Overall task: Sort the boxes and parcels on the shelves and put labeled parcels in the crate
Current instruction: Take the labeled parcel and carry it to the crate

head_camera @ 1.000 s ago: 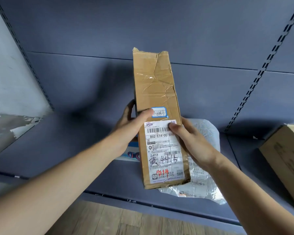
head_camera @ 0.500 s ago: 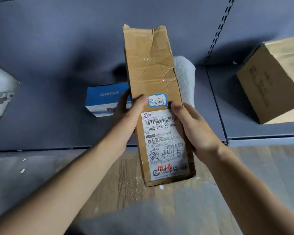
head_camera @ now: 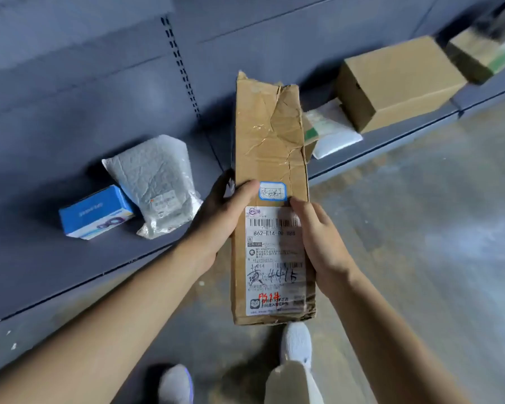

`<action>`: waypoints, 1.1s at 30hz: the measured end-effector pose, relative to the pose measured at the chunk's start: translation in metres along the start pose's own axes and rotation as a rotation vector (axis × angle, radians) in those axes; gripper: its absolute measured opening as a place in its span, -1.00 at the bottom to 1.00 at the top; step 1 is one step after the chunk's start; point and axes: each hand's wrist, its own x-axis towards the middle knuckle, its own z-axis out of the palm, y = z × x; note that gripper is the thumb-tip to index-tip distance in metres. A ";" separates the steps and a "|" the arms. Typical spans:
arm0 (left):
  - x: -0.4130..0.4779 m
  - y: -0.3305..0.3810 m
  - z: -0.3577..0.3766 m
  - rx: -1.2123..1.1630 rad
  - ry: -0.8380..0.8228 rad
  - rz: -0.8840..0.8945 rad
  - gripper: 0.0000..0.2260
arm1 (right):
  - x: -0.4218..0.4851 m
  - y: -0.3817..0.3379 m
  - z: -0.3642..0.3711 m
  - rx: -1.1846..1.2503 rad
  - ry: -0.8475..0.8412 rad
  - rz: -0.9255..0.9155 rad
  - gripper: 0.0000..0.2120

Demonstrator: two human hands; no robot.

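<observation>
Well, long creased cardboard parcel (head_camera: 270,147).

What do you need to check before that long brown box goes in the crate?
1. Grip on the long brown cardboard box: ok; left hand and right hand hold its sides.
2. White printed shipping label present: ok; it is on the front face.
3. Box undamaged: not ok; its top end is crumpled and torn.
4. Where the crate is: cannot tell; none is in view.
5. Grey floor ahead free: cannot tell; only a patch shows.
</observation>
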 end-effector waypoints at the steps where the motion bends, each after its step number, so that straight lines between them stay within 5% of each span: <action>1: -0.029 0.026 0.015 -0.026 -0.026 0.034 -0.80 | -0.016 -0.013 -0.017 0.004 0.031 -0.005 -0.52; 5: -0.162 0.125 0.064 0.015 -0.319 0.102 -0.64 | -0.079 -0.065 -0.087 0.009 0.175 -0.017 -0.56; 11: -0.267 0.243 0.130 0.006 -0.438 0.186 -0.73 | -0.176 -0.142 -0.174 0.080 0.358 -0.076 -0.66; 16: -0.336 0.321 0.198 0.076 -0.582 0.232 -0.60 | -0.246 -0.192 -0.248 0.150 0.511 -0.142 -0.37; 20: -0.388 0.382 0.266 0.102 -0.703 0.345 -0.91 | -0.284 -0.225 -0.327 0.220 0.601 -0.217 -0.34; 23: -0.421 0.422 0.312 0.113 -0.766 0.428 -0.87 | -0.305 -0.251 -0.380 0.224 0.656 -0.276 -0.29; 28: -0.454 0.468 0.377 0.118 -0.855 0.449 -0.62 | -0.332 -0.284 -0.450 0.204 0.717 -0.345 -0.58; 33: -0.458 0.501 0.438 0.134 -0.880 0.460 -0.74 | -0.328 -0.304 -0.511 0.195 0.755 -0.404 -0.69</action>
